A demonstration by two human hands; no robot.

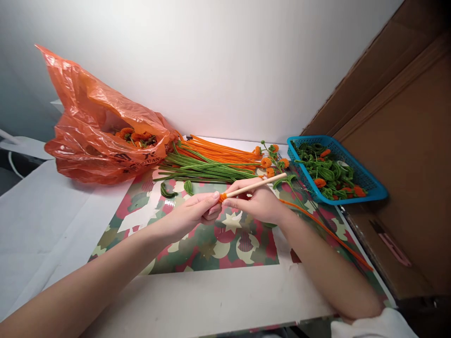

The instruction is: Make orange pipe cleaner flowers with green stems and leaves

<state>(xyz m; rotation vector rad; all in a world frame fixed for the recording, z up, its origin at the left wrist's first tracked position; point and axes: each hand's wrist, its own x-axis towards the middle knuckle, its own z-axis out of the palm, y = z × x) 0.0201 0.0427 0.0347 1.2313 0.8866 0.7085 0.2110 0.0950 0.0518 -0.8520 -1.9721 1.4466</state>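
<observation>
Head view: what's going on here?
A person's left hand pinches an orange fuzzy coil at one end of a wooden stick; the right hand is close beside it, at the stick. Orange pipe cleaners and green ones lie behind, between an orange plastic bag and a blue basket.

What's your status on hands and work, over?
Left hand pinching orange wrap at end of wooden stick. Right hand close beside it. Orange strand extends rightward. Nothing seen blocking either hand.
</observation>
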